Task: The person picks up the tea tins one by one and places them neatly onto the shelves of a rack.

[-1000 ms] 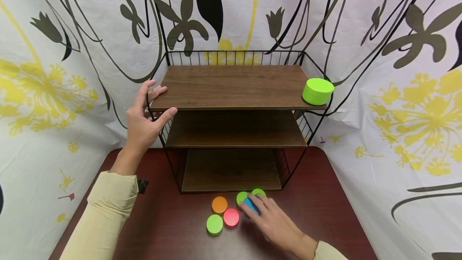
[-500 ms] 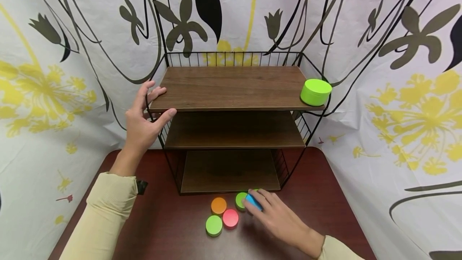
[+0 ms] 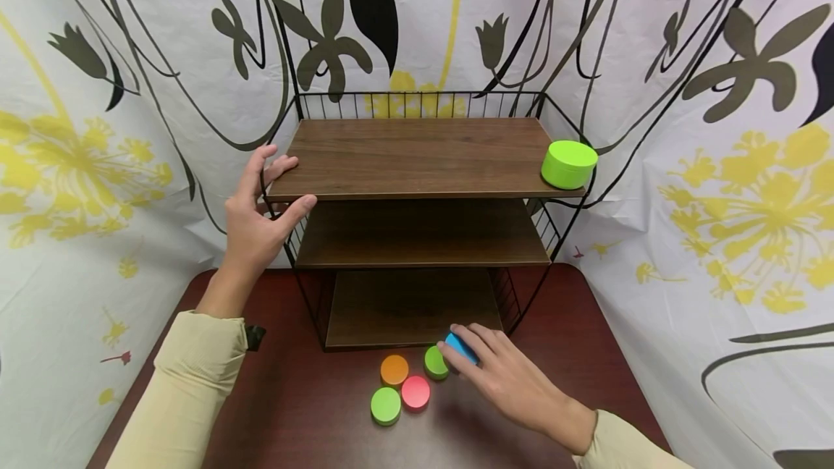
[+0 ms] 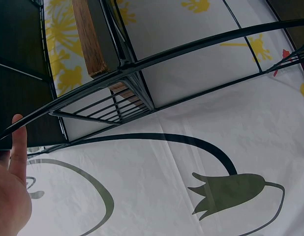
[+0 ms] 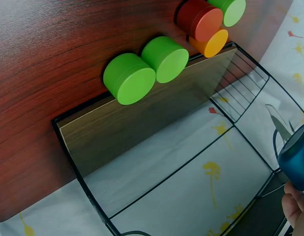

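My left hand (image 3: 254, 216) holds the left side of a brown three-tier wire-framed shelf rack (image 3: 417, 158), with the thumb at the top board's front edge and fingers around the side wire. In the left wrist view, part of that hand (image 4: 14, 182) shows against the black frame. My right hand (image 3: 508, 375) grips a blue round lidded container (image 3: 461, 348), raised over the table in front of the bottom shelf. In the right wrist view, the blue container (image 5: 297, 157) sits at the right edge. A bright green round container (image 3: 569, 165) stands on the top shelf's right end.
On the dark red table (image 3: 287, 396) stand an orange container (image 3: 394, 370), a red one (image 3: 415, 393) and a green one (image 3: 386, 405). Two more green containers, one (image 5: 130, 78) beside the other (image 5: 165, 59), stand by the rack's bottom front edge. Patterned white cloth (image 3: 717, 201) surrounds the table.
My right hand has moved slightly up and to the right with the blue container, covering the rightmost green container in the head view. The left hand keeps its hold.
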The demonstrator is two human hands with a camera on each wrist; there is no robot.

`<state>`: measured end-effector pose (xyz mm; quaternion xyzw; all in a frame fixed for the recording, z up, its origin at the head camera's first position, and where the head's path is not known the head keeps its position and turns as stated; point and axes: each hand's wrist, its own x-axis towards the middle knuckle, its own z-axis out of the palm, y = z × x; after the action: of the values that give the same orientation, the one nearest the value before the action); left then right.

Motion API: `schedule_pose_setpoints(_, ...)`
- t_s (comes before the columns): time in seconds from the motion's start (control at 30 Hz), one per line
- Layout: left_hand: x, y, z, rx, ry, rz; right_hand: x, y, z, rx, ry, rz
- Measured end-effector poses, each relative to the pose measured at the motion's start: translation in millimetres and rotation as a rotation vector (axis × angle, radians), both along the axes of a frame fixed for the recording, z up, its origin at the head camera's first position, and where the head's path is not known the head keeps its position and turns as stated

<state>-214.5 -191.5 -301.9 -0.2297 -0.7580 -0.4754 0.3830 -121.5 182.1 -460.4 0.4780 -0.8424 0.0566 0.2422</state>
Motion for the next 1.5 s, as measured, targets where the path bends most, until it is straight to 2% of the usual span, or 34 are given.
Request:
schedule_pose_setpoints(0.13, 1.4, 0.2, 1.8, 0.006, -0.002, -0.012, -0.4, -1.2, 4.4, 0.001, 0.003, 0.013)
schedule_pose_setpoints(0.37, -12.7, -8.9, -11.3, 0.011, -0.007, -0.010, -4.0, -0.4, 17.4, -0.014, 0.032, 0.058)
schedule_pose_setpoints(0.53, -15.1, -11.7, -14.9, 0.012, -0.003, -0.021, -6.4, 0.5, 28.0, -0.010, 0.033, 0.068)
schedule_pose_setpoints(0.77, -11.4, -10.9, -13.3, 0.017, -0.014, -0.004, -11.9, 0.1, 43.1, -0.028, 0.097, 0.073)
schedule_pose_setpoints(1.0, 6.4, 1.3, 3.9, 0.007, -0.005, -0.005, -20.0, 1.0, 63.8, -0.006, 0.167, 0.076)
schedule_pose_setpoints(1.1, 10.4, 4.6, 7.8, 0.012, -0.006, -0.005, -24.2, 1.2, 73.6, -0.019, 0.202, 0.086)
schedule_pose_setpoints(1.33, 11.2, 5.6, 9.3, 0.012, 0.000, -0.015, -35.8, 0.8, 92.6, -0.081, 0.283, 0.113)
schedule_pose_setpoints(1.5, 10.4, 6.6, 9.6, 0.014, 0.000, -0.016, -40.1, 3.4, 104.5, -0.086, 0.277, 0.106)
